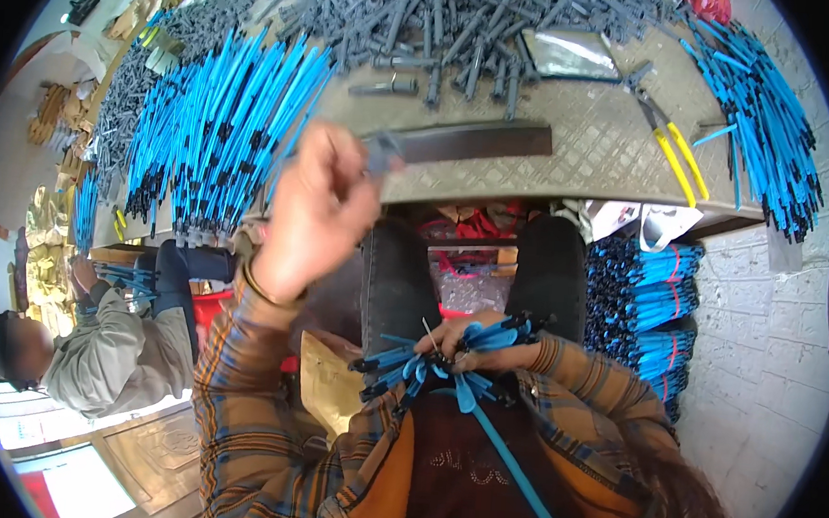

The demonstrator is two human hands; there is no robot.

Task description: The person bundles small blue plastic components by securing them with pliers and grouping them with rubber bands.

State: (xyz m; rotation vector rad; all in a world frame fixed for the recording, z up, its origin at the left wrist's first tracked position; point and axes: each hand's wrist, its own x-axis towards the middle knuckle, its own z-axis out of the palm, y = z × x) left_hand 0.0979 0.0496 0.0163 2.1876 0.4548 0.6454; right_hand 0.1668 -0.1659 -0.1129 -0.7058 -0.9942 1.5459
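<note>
Raised and blurred, the left hand (317,220) has thumb and forefinger pressed together on what looks like a grey piece (381,153), a tip grip that probably suits something so small. Below it and to its right, the right hand (496,359) is curled round the middle of some blue strips (495,337), perhaps so the loose lot stays together while the ends fan out. Ahead of the left hand, the table (581,179) carries a flat dark bar (488,145) and a heap of grey tubes (438,23), likely heaped because their order matters little. Left of that hand, blue rods (238,125) lie roughly parallel, presumably for easy lifting. Pliers (672,156) rest well to its right, yellow handles nearest, probably for quick reach. The strips look smooth and slim, black-ended; the tubes seem matt, rigid plastic; the table's top shows a crosshatched texture.
</note>
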